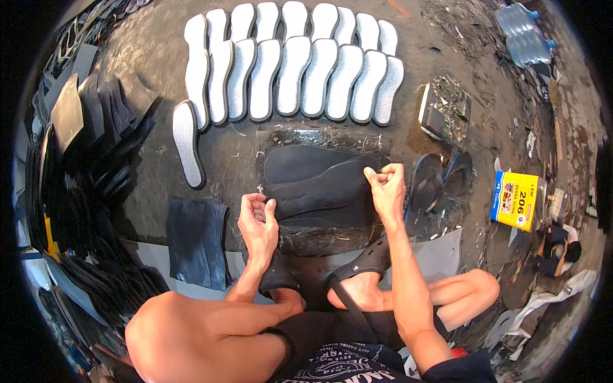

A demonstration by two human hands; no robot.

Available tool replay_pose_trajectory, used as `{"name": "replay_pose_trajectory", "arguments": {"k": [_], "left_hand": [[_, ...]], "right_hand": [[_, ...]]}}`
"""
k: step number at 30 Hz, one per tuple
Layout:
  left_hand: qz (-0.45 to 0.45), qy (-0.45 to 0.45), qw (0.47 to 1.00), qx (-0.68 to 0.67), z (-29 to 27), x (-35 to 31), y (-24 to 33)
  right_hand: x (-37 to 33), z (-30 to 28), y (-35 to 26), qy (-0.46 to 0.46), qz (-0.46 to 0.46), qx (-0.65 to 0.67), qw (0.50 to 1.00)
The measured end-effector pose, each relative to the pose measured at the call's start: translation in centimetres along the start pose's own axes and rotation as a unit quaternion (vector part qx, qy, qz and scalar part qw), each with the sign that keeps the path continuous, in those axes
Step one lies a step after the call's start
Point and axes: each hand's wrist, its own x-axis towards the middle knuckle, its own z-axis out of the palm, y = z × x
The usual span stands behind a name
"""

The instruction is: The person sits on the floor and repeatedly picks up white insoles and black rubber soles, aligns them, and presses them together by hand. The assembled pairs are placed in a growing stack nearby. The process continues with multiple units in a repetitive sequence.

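A black rubber sheet (306, 163) with curved sole outlines lies on a dark work block in front of me. Over it is a wavy-edged black rubber sole piece (319, 191), lying crosswise. My right hand (388, 188) pinches the right end of this piece between thumb and fingers. My left hand (258, 223) is at its left end, fingers curled and thumb close to the edge; the grip there is partly hidden. Beyond the block stand two rows of white-topped, dark-edged soles (292, 76). One more such sole (188, 145) lies apart, left of the block.
Dark rectangular sheets (198, 242) lie near my left knee. Stacked black sheets (96, 108) crowd the left side. To the right are black sandals (426, 182), a yellow-and-blue box (516, 200), an open container of scraps (447, 112) and clear plastic bottles (525, 35). Another person (559, 249) sits at the far right.
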Motion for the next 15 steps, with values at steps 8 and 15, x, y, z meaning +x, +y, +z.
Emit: {"name": "replay_pose_trajectory", "arguments": {"k": [8,15], "left_hand": [[0.453,-0.118,0.843,0.264,5.2,-0.3,3.8],[0.436,-0.171,0.825,0.318,8.7,0.5,1.8]], "right_hand": [[5.6,-3.2,-1.0,-0.263,0.222,0.101,0.933],[3.9,-3.3,-0.1,-0.239,0.177,0.061,0.953]]}}
